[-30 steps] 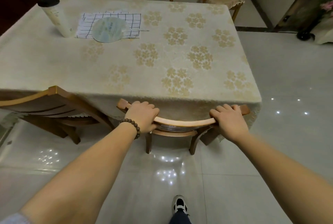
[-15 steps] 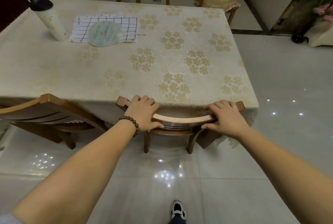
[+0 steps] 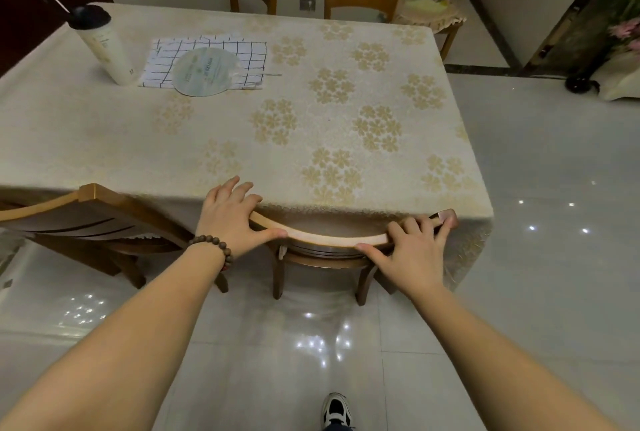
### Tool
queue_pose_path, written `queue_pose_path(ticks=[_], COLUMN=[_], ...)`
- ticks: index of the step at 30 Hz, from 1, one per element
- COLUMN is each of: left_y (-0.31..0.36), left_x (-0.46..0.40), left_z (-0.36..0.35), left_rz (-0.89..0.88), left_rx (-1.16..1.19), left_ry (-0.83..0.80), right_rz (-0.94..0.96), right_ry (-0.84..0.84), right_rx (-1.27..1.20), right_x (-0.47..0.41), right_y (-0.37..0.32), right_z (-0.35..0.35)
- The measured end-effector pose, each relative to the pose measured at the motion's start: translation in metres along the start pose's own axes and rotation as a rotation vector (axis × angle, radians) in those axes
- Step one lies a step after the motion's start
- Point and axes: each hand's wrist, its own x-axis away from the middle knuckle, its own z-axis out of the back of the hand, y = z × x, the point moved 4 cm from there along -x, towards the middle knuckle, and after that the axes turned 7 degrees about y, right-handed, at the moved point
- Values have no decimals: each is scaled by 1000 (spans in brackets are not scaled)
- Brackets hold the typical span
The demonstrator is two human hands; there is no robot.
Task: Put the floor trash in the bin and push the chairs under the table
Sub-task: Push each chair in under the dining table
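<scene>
Chair (image 3: 323, 260) sits further in than a second ago, rail (image 3: 329, 240) now at the table (image 3: 104, 139) edge. Our left hand (image 3: 228, 219) loosens, fingers straight, palm pressing; right hand (image 3: 412, 250) still curls over the rail. We judge it nearly done; second chair (image 3: 86, 219) looks out.

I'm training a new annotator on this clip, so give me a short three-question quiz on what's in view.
1. True or false: both the left hand and the right hand are on the top rail of the chair.
2. What lies on the checked cloth? A round fan, B plate, C phone.
3. The bottle on the table has a ___ cap.
Key: 1 true; 2 A; 3 black.
</scene>
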Motion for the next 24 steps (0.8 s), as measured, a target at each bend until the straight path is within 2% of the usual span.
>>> queue_pose_path(ticks=[6, 13, 21, 24], left_y=[11, 63, 49, 51], left_x=[16, 51, -2, 1], left_z=[4, -8, -8, -3], left_rz=[52, 101, 30, 30], left_rx=[12, 41, 15, -10], left_ry=[2, 72, -37, 22], right_rz=[69, 144, 90, 91], right_ry=[-3, 32, 6, 6], right_rx=[13, 21, 2, 10], right_x=[4, 11, -8, -6], right_y=[8, 62, 54, 52], right_z=[0, 3, -4, -4])
